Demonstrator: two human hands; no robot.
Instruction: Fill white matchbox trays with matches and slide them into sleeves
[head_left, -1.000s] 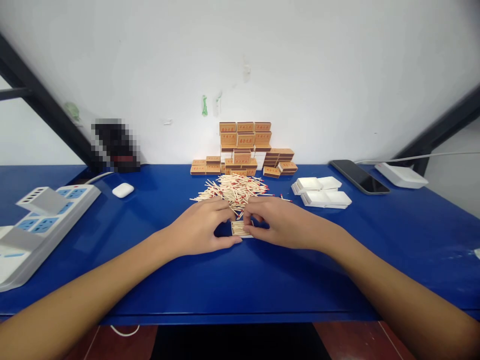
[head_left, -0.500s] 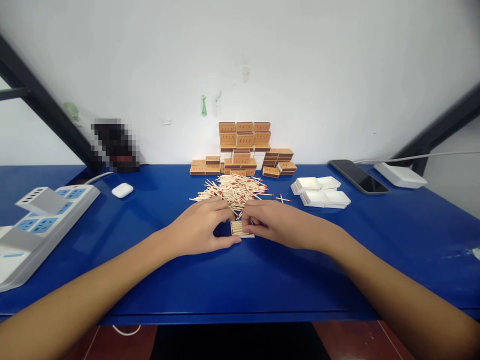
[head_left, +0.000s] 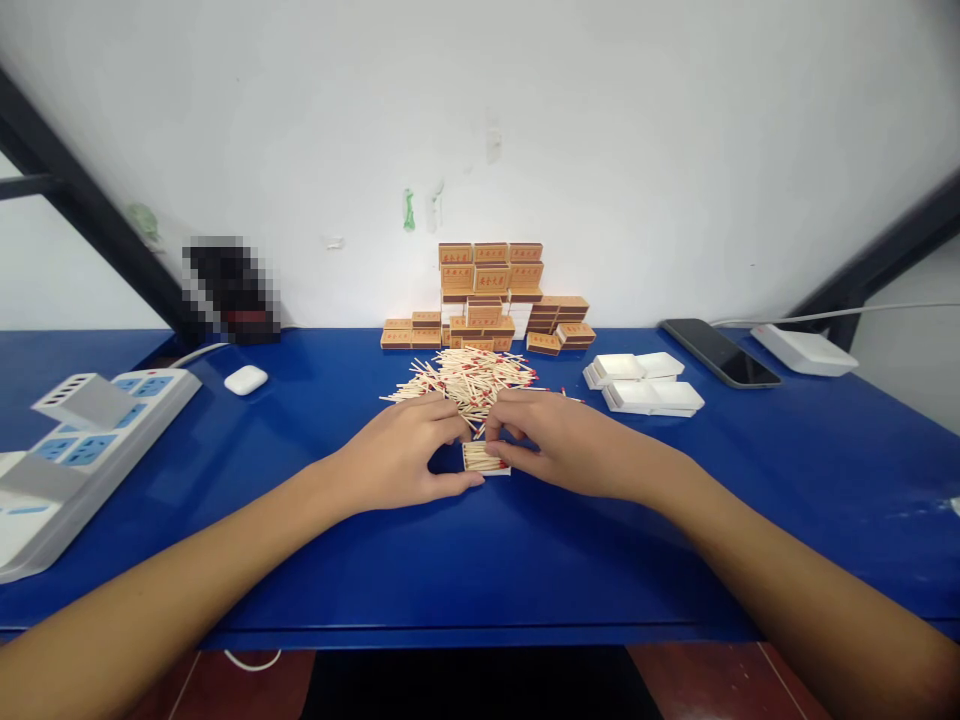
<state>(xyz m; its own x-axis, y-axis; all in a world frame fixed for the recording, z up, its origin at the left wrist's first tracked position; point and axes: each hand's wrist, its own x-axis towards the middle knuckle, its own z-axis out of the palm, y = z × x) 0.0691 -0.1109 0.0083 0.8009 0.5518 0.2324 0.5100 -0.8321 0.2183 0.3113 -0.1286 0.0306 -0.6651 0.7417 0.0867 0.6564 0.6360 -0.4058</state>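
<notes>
A small white matchbox tray [head_left: 469, 466] lies on the blue table, filled with several matches [head_left: 484, 457], some red heads showing at its right end. My left hand [head_left: 409, 450] holds the tray from the left, thumb along its near edge and fingers curled by its far edge. Over the tray's right part, my right hand [head_left: 551, 440] has thumb and fingertips drawn together in a pinch; whatever is between them is hidden. Just behind both hands spreads a heap of loose red-headed matches [head_left: 472, 375].
Orange matchboxes [head_left: 491, 278] are stacked against the wall behind the heap. White trays [head_left: 652, 396] sit to the right, near a phone [head_left: 720, 352] and a white box [head_left: 806, 352]. On the left are a power strip [head_left: 97, 450] and a white earbud case [head_left: 246, 380].
My right hand has lifted slightly from the tray's right end, uncovering red match heads there. My left hand stays in place at the tray.
</notes>
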